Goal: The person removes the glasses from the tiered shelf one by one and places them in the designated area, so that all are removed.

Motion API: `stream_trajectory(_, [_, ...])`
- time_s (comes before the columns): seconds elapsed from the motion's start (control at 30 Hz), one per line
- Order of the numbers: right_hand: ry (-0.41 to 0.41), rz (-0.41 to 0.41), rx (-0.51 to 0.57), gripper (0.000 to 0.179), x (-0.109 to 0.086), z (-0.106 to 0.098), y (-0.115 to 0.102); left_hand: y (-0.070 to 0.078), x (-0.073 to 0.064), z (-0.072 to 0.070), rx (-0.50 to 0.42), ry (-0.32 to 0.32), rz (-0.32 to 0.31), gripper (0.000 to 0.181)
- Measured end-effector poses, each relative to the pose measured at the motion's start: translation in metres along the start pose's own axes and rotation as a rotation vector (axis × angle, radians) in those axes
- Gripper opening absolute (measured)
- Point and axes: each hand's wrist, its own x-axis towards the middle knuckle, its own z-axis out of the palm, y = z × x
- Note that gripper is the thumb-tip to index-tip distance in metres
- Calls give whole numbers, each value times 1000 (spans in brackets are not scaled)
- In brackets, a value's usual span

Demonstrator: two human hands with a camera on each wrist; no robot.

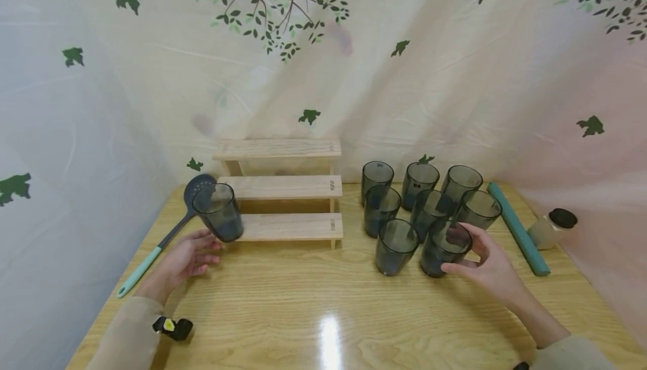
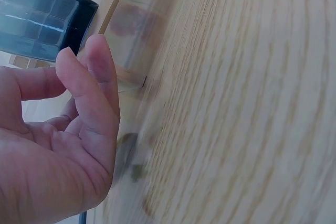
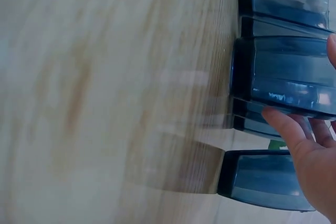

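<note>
A smoky grey drinking glass (image 1: 222, 221) stands at the left end of the lowest step of a wooden three-tier rack (image 1: 288, 227). Just below it, my left hand (image 1: 189, 255) has loosely bent fingers with nothing between them; the left wrist view shows these fingers (image 2: 94, 87) close to the glass base. On the right, my right hand (image 1: 485, 257) holds another smoky glass (image 1: 436, 255) at the front of a group, thumb on the near side and fingers around the far side. The right wrist view shows this held glass (image 3: 289, 72) upright among its neighbours.
Several matching glasses (image 1: 396, 249) stand close together behind and beside the held one. A slotted skimmer (image 1: 174, 229) with a mint handle lies left of the rack. At right are a green rod (image 1: 520, 232) and a black-lidded jar (image 1: 546, 232). A printed curtain (image 1: 379, 95) hangs behind.
</note>
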Motion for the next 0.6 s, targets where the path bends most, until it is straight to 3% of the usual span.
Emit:
stream_trajectory(0.27, [-67,-8,50,89,1,-6,4,2,-1,1,5,3,-3,35])
stream_trajectory(0.6, [-82,-24,97,86,2,-7,7,0,-1,-1,-9,-3,3,26])
